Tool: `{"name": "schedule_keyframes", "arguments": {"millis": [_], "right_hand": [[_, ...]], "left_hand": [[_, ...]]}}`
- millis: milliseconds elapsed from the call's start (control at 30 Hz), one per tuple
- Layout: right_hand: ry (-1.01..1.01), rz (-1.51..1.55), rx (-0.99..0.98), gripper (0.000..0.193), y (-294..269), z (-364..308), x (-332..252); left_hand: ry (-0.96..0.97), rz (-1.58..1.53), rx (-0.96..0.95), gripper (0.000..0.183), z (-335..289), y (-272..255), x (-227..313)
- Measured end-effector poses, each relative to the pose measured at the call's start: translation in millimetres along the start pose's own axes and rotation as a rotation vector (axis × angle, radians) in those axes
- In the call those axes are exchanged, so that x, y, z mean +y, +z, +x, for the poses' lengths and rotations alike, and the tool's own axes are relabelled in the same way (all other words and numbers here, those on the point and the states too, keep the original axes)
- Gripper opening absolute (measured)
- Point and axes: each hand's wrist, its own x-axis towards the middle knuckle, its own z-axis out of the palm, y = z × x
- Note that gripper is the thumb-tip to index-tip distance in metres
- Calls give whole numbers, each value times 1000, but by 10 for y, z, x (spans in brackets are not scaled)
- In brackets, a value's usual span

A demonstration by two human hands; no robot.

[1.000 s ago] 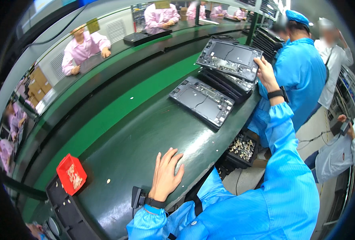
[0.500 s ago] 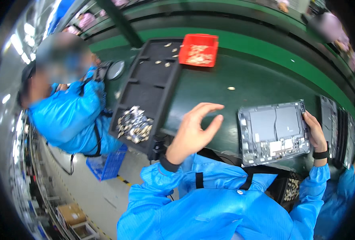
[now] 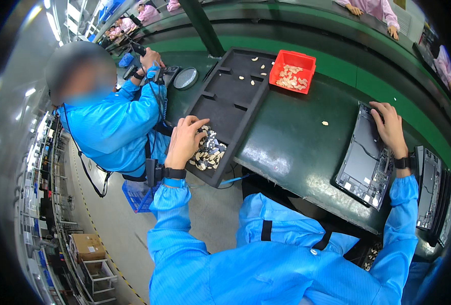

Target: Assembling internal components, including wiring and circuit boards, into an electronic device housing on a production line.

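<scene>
At the near compartment of a long black tray (image 3: pixel 217 109), my left hand (image 3: pixel 183 141) reaches over a pile of small pale and dark pieces (image 3: pixel 209 155). Its fingers are bent, with a gap between thumb and forefinger; no piece shows between them. My right hand (image 3: pixel 389 129) grips the far right edge of an opened tablet (image 3: pixel 362 155), thumb and fingers over its rim. That tablet lies at a slant on the green table (image 3: pixel 286 134), its inside facing up, with flat grey panels, a dark cable and a circuit board along the near right side.
A red bin (image 3: pixel 292 71) with pale pieces stands beside the tray's far end. One pale piece (image 3: pixel 325 123) lies on the table. More opened devices (image 3: pixel 428 190) stand at the right. A co-worker in blue (image 3: pixel 116 127) works at the left, near a round dish (image 3: pixel 186 78).
My left hand has moved left to the pile in the tray. The tablet has turned and been lowered onto the table, with my right hand now at its far edge. The view has shifted.
</scene>
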Motion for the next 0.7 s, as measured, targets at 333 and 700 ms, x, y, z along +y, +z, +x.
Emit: {"name": "schedule_keyframes", "arguments": {"millis": [333, 700], "right_hand": [[6, 585, 299, 23, 237, -160, 71], [-59, 1122, -192, 38, -163, -311, -470]], "left_hand": [[9, -204, -95, 21, 297, -137, -375], [626, -441, 231, 32, 1101, -128, 1645]]}}
